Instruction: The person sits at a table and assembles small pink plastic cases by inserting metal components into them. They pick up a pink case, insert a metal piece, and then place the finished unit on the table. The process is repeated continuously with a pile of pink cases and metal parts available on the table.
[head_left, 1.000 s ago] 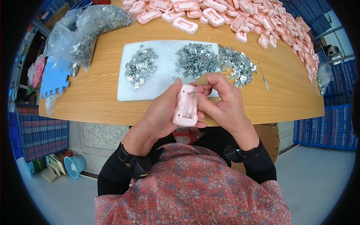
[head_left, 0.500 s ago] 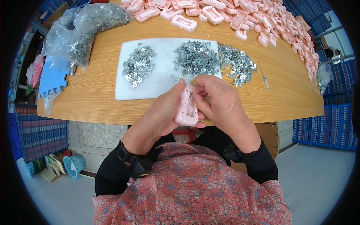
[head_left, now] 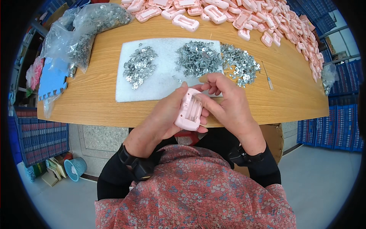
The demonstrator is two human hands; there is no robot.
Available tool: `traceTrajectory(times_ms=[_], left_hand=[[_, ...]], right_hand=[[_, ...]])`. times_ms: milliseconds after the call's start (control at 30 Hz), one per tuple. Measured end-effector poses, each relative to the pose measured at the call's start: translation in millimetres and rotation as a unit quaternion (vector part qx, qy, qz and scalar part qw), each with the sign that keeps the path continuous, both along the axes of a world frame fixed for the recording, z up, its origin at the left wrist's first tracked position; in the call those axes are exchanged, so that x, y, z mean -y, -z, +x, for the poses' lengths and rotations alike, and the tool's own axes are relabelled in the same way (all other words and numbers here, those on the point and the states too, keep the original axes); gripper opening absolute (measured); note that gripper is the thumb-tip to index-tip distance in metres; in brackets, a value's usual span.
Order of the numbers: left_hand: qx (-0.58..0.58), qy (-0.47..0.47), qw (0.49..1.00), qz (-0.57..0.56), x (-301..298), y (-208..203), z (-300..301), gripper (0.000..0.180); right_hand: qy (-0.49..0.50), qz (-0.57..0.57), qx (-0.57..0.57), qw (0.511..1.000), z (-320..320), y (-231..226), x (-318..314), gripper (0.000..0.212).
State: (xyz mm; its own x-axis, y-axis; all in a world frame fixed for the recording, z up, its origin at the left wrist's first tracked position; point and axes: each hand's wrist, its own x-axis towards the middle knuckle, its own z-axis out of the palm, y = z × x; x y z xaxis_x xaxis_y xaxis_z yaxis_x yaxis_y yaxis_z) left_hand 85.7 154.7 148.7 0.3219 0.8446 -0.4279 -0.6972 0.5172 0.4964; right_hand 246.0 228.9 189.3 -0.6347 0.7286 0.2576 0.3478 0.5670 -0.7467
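Observation:
My left hand (head_left: 162, 114) is closed around a pink plastic housing (head_left: 187, 121), thumb along its left side and fingertips showing at its right edge. The housing stands tilted above the table's near edge, its long open battery compartment facing me. At the upper end of that slot, the thumb of my right hand (head_left: 228, 99) presses down, with small metal contacts partly visible there. The index finger of that hand is raised and bent, apart from the thumb. Beyond both hands, heaps of small metal clips (head_left: 201, 59) lie on a white foam mat (head_left: 164, 82).
More clips (head_left: 242, 66) are heaped on the wooden table (head_left: 289, 99), beside a thin screwdriver-like tool (head_left: 269, 82). A large pile of pink housings (head_left: 251, 19) fills the far right side. Clear bags of metal parts (head_left: 82, 42) and a blue foam tile (head_left: 53, 78) sit at left.
My right thumb and index finger have parted from their pinch, and the thumb now presses into the housing's slot. The housing has turned slightly, showing more of its open face.

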Motion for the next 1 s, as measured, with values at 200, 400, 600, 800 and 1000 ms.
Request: traceTrajectory(times_ms=[200,400,600,800,1000], left_hand=[[0.004,0.026,1.000,0.008,1,0,-3,0.058],[0.008,0.046,0.999,0.019,1,0,2,0.058],[-0.012,0.049,0.999,0.016,2,1,2,0.059],[-0.022,0.051,0.998,0.012,3,0,7,0.062],[-0.017,0.064,0.998,0.001,3,1,5,0.064]], right_hand=[[-0.033,-0.159,-0.001,0.987,6,3,-5,0.023],[-0.041,-0.263,-0.003,0.964,8,1,-3,0.020],[-0.046,-0.354,-0.037,0.933,14,0,-3,0.024],[-0.063,-0.364,-0.001,0.929,17,5,-8,0.023],[-0.062,-0.356,-0.023,0.932,18,10,-7,0.025]])
